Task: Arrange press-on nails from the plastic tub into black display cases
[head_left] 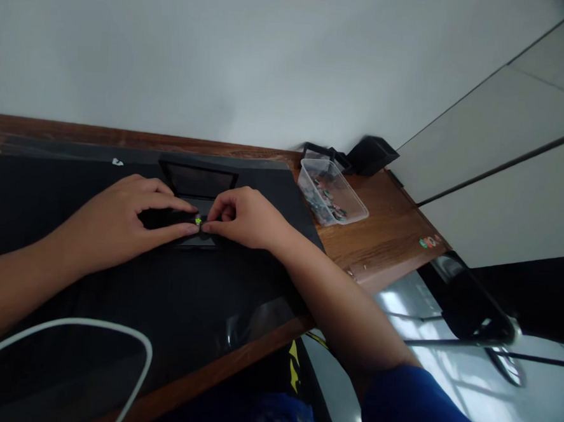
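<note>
Both hands meet over a small dark device (192, 231) lying on a black mat (172, 293). A tiny green part (198, 220) shows between the fingertips. My left hand (129, 217) lies across the device's left side, index finger and thumb stretched toward the green part. My right hand (246, 216) is curled, its fingers pinched at the green part from the right. A black frame with a dark panel (198, 179) stands just behind the hands.
A clear plastic tub (331, 192) of small mixed parts sits on the wooden desk (386, 233) at the right, with black holders (371, 154) behind it by the white wall. A white cable (126, 335) loops at the lower left. A chair armrest (467, 305) lies right.
</note>
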`<state>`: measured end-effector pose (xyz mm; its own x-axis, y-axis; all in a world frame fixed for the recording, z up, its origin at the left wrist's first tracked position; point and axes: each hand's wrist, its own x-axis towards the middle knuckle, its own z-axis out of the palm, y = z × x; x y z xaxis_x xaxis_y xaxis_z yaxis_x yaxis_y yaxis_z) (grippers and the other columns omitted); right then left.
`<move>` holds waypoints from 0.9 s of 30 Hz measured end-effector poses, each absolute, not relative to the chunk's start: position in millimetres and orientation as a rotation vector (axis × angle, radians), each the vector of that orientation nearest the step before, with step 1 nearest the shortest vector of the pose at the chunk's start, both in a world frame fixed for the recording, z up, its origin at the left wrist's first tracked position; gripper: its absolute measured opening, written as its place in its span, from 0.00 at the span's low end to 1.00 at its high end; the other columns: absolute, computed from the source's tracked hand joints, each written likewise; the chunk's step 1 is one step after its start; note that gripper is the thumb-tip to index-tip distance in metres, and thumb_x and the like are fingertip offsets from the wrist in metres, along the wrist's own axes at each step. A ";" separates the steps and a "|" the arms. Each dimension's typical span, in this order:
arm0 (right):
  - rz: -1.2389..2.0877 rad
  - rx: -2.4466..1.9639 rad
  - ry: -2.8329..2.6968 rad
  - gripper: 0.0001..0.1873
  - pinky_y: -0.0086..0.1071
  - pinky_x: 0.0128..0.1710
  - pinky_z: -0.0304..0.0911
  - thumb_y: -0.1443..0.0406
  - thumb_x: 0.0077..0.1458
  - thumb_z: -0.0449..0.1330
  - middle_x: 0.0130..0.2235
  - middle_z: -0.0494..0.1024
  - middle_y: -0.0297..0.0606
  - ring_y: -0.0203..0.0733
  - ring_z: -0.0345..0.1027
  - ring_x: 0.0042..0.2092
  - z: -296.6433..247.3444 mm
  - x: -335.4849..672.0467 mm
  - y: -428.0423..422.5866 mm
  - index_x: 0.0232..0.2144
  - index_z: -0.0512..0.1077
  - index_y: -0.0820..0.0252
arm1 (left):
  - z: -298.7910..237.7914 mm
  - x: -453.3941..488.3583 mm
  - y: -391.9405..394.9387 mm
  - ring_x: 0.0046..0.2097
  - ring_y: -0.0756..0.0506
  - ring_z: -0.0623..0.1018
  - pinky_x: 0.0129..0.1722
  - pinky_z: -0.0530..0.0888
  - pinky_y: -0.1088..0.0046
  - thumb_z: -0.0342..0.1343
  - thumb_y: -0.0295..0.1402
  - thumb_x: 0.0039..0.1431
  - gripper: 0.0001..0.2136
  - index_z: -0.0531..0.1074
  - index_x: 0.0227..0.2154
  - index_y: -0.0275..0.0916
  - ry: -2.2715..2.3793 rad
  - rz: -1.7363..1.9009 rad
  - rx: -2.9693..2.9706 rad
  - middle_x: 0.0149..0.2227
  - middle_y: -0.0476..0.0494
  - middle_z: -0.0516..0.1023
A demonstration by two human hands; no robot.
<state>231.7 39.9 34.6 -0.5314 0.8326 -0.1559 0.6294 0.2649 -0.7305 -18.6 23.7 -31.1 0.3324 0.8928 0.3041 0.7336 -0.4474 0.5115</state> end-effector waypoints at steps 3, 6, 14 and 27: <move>1.056 -1.319 -2.264 0.10 0.29 0.33 0.55 0.66 0.56 0.75 0.28 0.74 0.26 0.32 0.66 0.30 35.9 233.3 39.5 0.31 0.77 0.61 | -28.8 -14.4 21.1 0.46 0.35 0.79 0.50 0.73 0.54 0.55 0.72 0.58 0.31 0.89 0.46 0.56 1.469 0.786 2.288 0.43 0.43 0.83; 0.974 -1.320 -2.288 0.04 0.30 0.35 0.55 0.67 0.59 0.70 0.29 0.75 0.27 0.33 0.67 0.32 35.4 235.2 39.7 0.36 0.78 0.61 | -27.0 -10.1 17.7 0.45 0.34 0.79 0.48 0.74 0.53 0.54 0.73 0.57 0.32 0.89 0.46 0.57 1.492 0.779 2.264 0.41 0.43 0.83; 0.879 -1.339 -2.362 0.10 0.32 0.38 0.57 0.69 0.63 0.62 0.33 0.78 0.32 0.36 0.67 0.34 33.9 236.6 40.6 0.45 0.82 0.61 | -23.7 -8.2 16.4 0.46 0.35 0.80 0.48 0.76 0.56 0.57 0.68 0.60 0.27 0.88 0.48 0.58 1.510 0.695 2.257 0.44 0.42 0.84; 0.803 -1.316 -2.444 0.11 0.31 0.36 0.54 0.65 0.65 0.65 0.31 0.78 0.32 0.35 0.66 0.33 31.6 233.4 40.7 0.47 0.86 0.60 | -19.7 -5.1 17.9 0.44 0.37 0.80 0.47 0.74 0.60 0.54 0.63 0.64 0.26 0.88 0.47 0.53 1.445 0.724 2.358 0.39 0.42 0.83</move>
